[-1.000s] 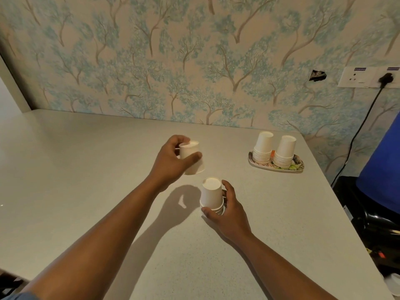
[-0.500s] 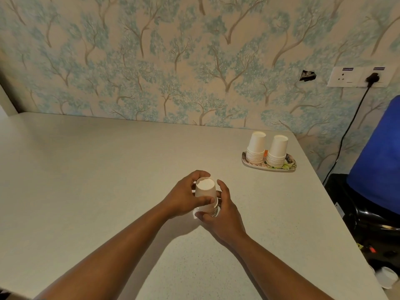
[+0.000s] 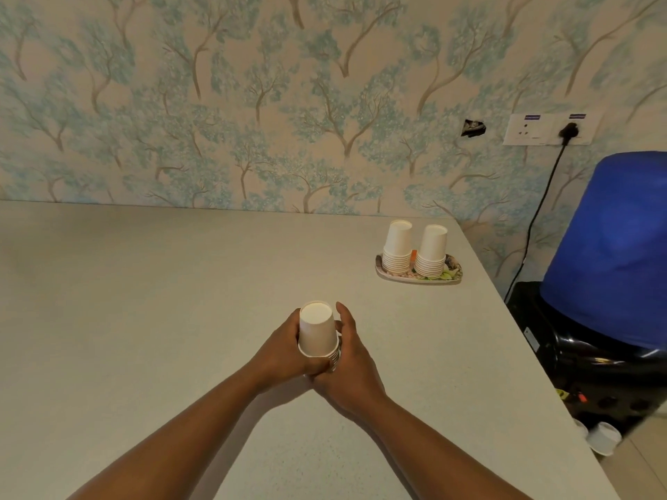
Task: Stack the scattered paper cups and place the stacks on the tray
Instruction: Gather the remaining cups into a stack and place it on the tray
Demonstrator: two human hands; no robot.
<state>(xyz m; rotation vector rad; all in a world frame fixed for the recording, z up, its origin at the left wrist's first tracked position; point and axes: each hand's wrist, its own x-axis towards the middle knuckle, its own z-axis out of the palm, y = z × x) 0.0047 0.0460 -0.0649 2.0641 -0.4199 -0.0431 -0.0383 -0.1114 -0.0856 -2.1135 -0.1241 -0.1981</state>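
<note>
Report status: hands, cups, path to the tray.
Left hand and right hand both grip the upside-down cup stack on the table. Two stacks sit on the tray. Path to it clear.

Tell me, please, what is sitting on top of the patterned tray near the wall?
Two stacks of upside-down paper cups stand side by side on the tray. A small orange thing peeks between them; what it is cannot be told, and the stacks cover most of the tray's pattern.

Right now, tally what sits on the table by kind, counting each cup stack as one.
Cup stacks on the tray: 2
Cup stacks held in both hands: 1
Trays: 1
Total: 4
</note>
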